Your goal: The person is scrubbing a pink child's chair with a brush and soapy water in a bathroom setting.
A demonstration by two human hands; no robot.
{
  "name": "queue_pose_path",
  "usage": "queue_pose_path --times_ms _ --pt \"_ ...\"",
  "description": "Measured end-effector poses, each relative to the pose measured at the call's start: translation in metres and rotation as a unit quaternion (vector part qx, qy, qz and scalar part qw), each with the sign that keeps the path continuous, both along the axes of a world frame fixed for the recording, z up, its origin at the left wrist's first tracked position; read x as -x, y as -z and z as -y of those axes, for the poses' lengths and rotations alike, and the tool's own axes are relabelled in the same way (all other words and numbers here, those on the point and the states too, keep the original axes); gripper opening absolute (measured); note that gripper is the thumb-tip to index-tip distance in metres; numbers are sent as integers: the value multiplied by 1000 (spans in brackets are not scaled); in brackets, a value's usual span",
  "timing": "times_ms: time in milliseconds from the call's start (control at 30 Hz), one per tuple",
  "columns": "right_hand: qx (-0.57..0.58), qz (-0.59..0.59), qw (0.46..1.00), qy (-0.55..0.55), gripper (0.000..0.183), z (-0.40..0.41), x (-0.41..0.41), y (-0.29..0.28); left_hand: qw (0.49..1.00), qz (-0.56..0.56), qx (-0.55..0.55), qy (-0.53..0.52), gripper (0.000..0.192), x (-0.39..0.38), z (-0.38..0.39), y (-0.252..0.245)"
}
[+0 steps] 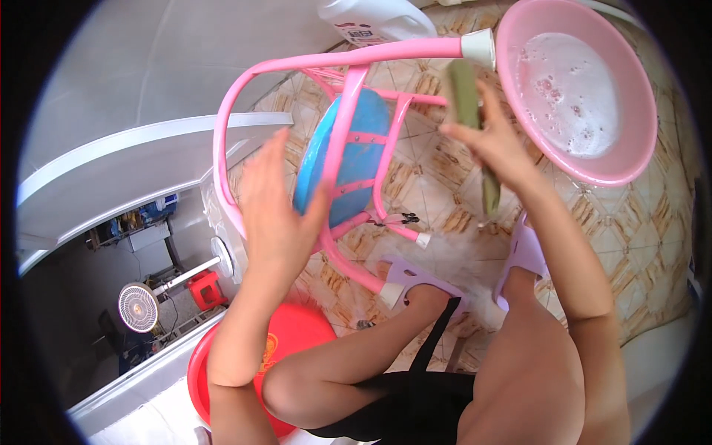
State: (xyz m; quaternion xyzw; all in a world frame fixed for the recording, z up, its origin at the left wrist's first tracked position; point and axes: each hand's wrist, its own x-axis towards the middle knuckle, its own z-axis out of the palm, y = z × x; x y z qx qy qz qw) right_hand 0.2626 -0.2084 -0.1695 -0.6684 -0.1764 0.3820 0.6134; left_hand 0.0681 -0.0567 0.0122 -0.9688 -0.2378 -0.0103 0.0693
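Observation:
A child's chair with a pink tubular frame (pixel 344 119) and a blue seat (pixel 356 161) lies tipped on its side on the tiled floor. Pale caps cover several leg ends. My left hand (pixel 281 208), fingers apart, is over the seat's left edge and holds nothing; whether it touches the frame I cannot tell. In my right hand (pixel 495 139) is an olive-green pad (pixel 466 97), blurred, its exact kind unclear. That hand is between the chair and a pink plastic basin (pixel 578 171) of foamy water (pixel 578 100).
A white plastic jug (pixel 384 22) with a printed label lies behind the chair. Near my left knee stands a red plastic basin (pixel 303 328). My feet, in lilac slippers (pixel 425 278), rest on the tiles. Through a doorway at left are a standing fan (pixel 139 307) and a red stool (pixel 207 290).

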Motion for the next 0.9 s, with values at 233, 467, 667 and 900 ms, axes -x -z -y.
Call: queue_pose_path --times_ms 233,467,667,900 --pt "199 105 973 54 65 57 -143 17 956 -89 204 -189 84 -36 -10 24" --pt "496 233 832 88 70 83 -206 146 956 -69 250 -139 68 -48 -22 35" --pt "327 284 884 -178 61 46 -153 93 908 76 370 -181 62 -19 -28 18" --pt "4 235 968 94 62 10 -44 -59 885 149 388 -210 62 0 -4 11"
